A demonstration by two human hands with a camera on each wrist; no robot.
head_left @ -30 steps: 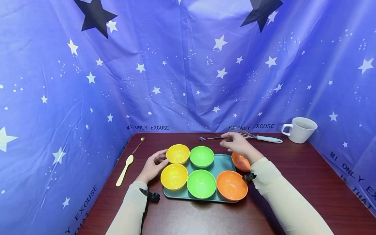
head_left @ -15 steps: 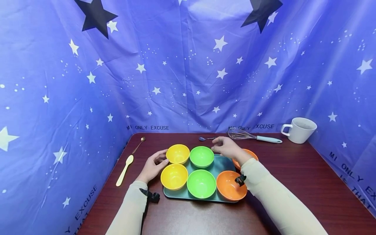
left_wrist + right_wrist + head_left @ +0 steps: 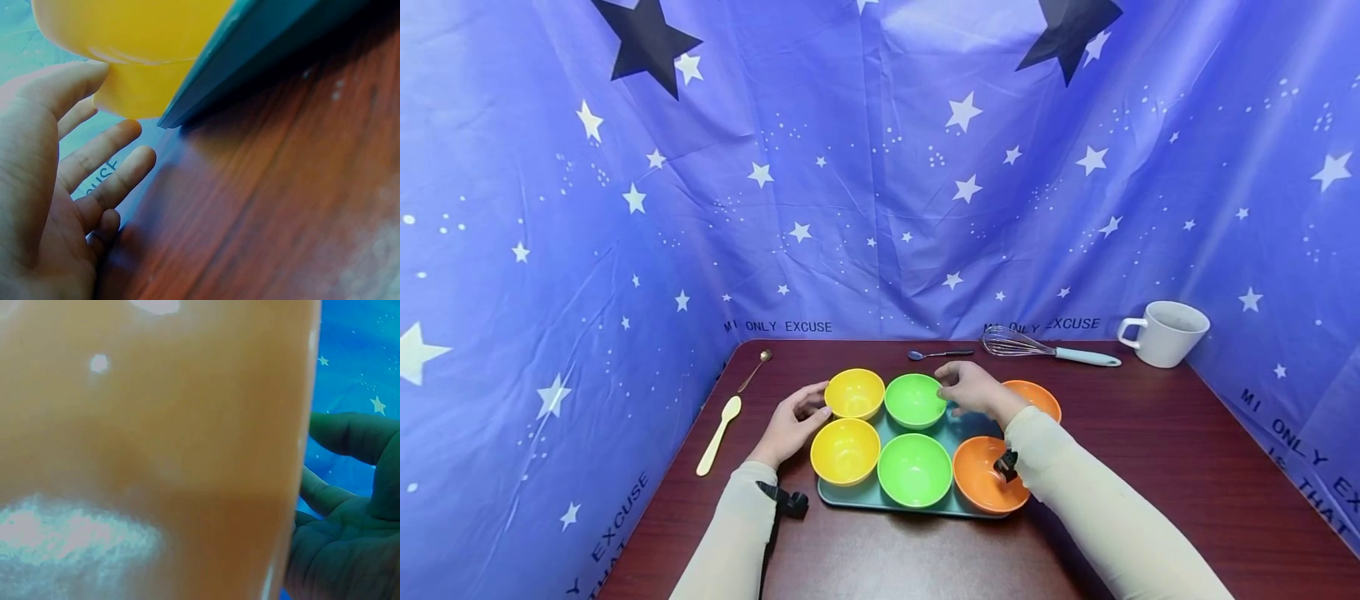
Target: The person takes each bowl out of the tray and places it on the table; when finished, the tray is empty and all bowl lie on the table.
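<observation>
Two yellow bowls (image 3: 854, 393) and two green bowls (image 3: 914, 471) stand in pairs on a teal tray (image 3: 865, 498). An orange bowl (image 3: 988, 479) is at the tray's front right; another orange bowl (image 3: 1041, 396), partly behind the right arm, is at its back right. My left hand (image 3: 792, 425) rests beside the back yellow bowl, thumb near its side, fingers relaxed. In the left wrist view the thumb meets the yellow bowl (image 3: 140, 87). My right hand (image 3: 972, 389) is at the right rim of the back green bowl, fingers loosely bent; the orange bowl (image 3: 156, 444) blocks much of the right wrist view.
At the left lie a cream spoon (image 3: 718, 435) and a small gold spoon (image 3: 754, 370). Behind the tray are a dark-handled small spoon (image 3: 955, 352) and a whisk (image 3: 1086, 357). A white mug (image 3: 1168, 333) stands at the back right, near the starry curtain (image 3: 880, 167).
My right hand has moved left and toward the front, from near the small spoon to the back green bowl. The back orange bowl shows more behind the arm. My left hand stays still.
</observation>
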